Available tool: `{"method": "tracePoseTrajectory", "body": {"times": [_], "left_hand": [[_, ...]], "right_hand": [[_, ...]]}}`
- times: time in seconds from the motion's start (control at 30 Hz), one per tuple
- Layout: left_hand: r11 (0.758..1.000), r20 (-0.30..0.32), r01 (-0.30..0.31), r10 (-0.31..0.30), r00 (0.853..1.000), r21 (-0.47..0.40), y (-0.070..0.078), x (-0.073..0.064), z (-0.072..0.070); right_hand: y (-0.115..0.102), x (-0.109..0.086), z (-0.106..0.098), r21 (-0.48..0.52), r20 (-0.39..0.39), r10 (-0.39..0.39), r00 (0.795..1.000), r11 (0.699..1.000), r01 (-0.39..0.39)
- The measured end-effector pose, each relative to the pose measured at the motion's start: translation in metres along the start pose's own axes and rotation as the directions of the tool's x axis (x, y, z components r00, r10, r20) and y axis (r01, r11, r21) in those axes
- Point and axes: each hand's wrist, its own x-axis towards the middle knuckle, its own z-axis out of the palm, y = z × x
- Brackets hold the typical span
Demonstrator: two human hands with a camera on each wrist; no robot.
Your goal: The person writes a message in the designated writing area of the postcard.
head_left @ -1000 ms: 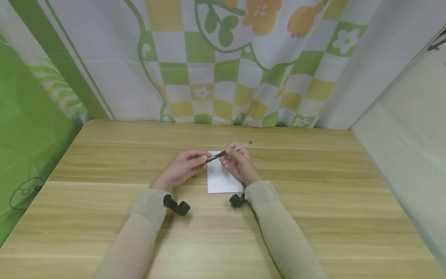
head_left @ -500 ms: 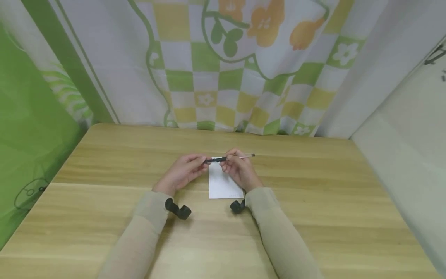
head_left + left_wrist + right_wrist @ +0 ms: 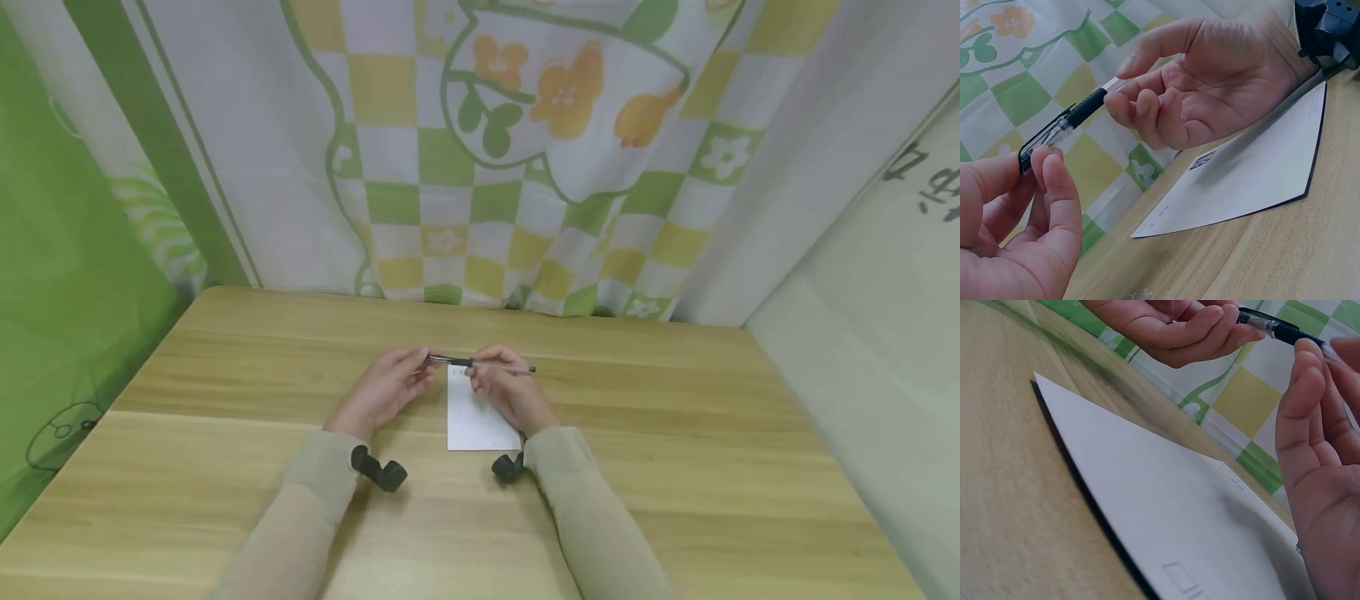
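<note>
Level between both hands is a gel pen [image 3: 452, 361] with a clear barrel, a black rubber grip [image 3: 1087, 107] and a clip-on cap [image 3: 1047, 132] over one end. My left hand [image 3: 378, 392] pinches the capped end between thumb and fingers. Thumb and fingers of my right hand [image 3: 513, 396] hold the barrel just behind the black grip, and the pen's far end sticks out past them. Below the hands a white card [image 3: 474, 421] lies on the table, printed with small boxes [image 3: 1179, 575] and a dark stamp-like picture [image 3: 1202, 160]. The right hand overlaps part of it.
The wooden table [image 3: 675, 500] spreads out around the card. A patterned curtain [image 3: 442, 204] hangs along its far edge, with green cloth [image 3: 67, 275] on the left and a pale wall [image 3: 885, 350] at the right. Each wrist wears a black camera mount [image 3: 380, 471].
The pen has turned from slanting up at the right to nearly level. The hands have drawn slightly apart along it. The head view has tilted up, so everything sits lower.
</note>
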Motion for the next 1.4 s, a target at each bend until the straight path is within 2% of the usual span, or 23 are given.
{"method": "tracePoseTrajectory", "body": {"times": [0.17,0.33,0.47,0.6,0.67,0.8,0.87,0.97,1.1,1.23,1.3,1.4], "left_hand": [[0.999,-0.055,-0.022,0.02,0.998,-0.042,0.0,0.001,-0.002],[0.997,-0.093,-0.021,0.014,0.996,-0.068,0.001,0.001,-0.005],[0.997,-0.099,-0.032,0.025,0.995,-0.075,0.001,0.001,-0.006],[0.997,-0.101,-0.049,0.043,0.994,-0.052,0.001,-0.001,-0.007],[0.997,-0.11,-0.06,0.055,0.992,-0.039,0.001,-0.002,-0.007],[0.997,-0.133,-0.076,0.073,0.988,-0.017,0.002,-0.002,-0.007],[0.997,-0.14,-0.078,0.075,0.987,-0.018,0.003,-0.001,-0.007],[0.997,-0.14,-0.077,0.072,0.987,-0.029,0.004,-0.001,-0.006],[0.996,-0.135,-0.081,0.076,0.988,-0.032,0.005,-0.001,-0.004],[0.996,-0.127,-0.087,0.081,0.989,-0.037,0.005,-0.001,-0.003],[0.995,-0.111,-0.094,0.09,0.99,-0.03,0.005,-0.001,-0.002],[0.994,-0.085,-0.106,0.104,0.991,-0.017,0.005,-0.002,-0.001]], "right_hand": [[0.0,0.0,0.0,0.043,-0.011,0.045,0.999,0.998,-0.044],[-0.005,-0.001,0.001,0.103,-0.02,0.076,0.997,0.992,-0.073],[-0.007,-0.002,0.002,0.115,0.032,0.101,0.994,0.988,-0.104],[-0.007,-0.003,-0.001,0.07,0.133,0.147,0.98,0.985,-0.157],[-0.008,-0.003,-0.003,0.037,0.155,0.177,0.972,0.982,-0.185],[-0.014,-0.003,-0.005,-0.049,0.112,0.254,0.961,0.967,-0.25],[-0.018,-0.003,-0.004,-0.127,0.079,0.279,0.957,0.955,-0.268],[-0.025,-0.002,-0.002,-0.283,0.038,0.318,0.947,0.913,-0.295],[-0.036,-0.002,0.002,-0.47,0.002,0.387,0.922,0.814,-0.341],[-0.045,0.0,0.005,-0.564,0.006,0.439,0.898,0.743,-0.36],[-0.05,0.0,0.006,-0.604,0.012,0.452,0.892,0.714,-0.354],[-0.058,0.001,0.008,-0.679,0.013,0.462,0.887,0.655,-0.332]]}}
